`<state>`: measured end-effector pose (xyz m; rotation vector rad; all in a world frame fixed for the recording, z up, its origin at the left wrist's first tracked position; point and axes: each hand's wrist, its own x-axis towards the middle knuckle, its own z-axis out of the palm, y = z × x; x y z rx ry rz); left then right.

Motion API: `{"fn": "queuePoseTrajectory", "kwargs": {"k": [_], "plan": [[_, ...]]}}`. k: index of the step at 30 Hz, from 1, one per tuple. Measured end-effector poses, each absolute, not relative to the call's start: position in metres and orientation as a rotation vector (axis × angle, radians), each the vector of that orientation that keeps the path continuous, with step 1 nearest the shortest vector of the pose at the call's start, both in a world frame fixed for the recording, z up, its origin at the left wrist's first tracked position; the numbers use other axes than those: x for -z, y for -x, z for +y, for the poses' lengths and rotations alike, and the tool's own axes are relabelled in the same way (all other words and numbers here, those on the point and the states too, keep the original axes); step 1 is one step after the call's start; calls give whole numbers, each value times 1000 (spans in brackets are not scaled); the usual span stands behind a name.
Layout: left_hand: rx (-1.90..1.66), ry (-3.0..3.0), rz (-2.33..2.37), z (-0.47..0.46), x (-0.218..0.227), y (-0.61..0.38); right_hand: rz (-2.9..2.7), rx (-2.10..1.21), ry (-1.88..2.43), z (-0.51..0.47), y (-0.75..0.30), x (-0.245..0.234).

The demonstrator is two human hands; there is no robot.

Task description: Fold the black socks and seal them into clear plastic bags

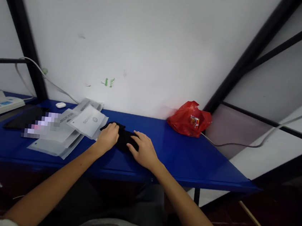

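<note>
A piece of black cloth, folded or bunched, lies on the blue table in front of me. Its exact kind cannot be made out. My left hand is closed on the cloth's left end, fingers curled down over it. Across the right end rests my right hand, fingers spread and lying flat, covering part of the fabric. Just left of the cloth are several frosted plastic pouches with dark print, overlapping one another; the nearest one reaches close to my left hand.
A crumpled red plastic bag stands by the wall at the right. On the left lie a small white case, a dark flat tablet-like thing and a white power strip. Black frame posts flank the table; a cable runs off right.
</note>
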<state>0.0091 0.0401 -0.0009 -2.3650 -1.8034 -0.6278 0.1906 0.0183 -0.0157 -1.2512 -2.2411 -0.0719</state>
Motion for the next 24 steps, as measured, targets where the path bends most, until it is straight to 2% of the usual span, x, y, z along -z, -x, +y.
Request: {"fn": "queuePoseTrajectory", "kwargs": {"k": [5, 7, 11, 17, 24], "plan": [[1013, 2221, -1886, 35, -38, -2, -2296, 72, 1475, 32, -202, 21], [1052, 2087, -2026, 35, -45, 12, -2265, 70, 1600, 39, -223, 20], [911, 1896, -2159, 35, -33, 33, -2183, 127, 1799, 51, -261, 15], [589, 2463, -1756, 40, -2, 13, -2156, 120, 1818, 66, -273, 14], [278, 2466, -1813, 62, 3, 3, -2172, 113, 1821, 86, -273, 19]]}}
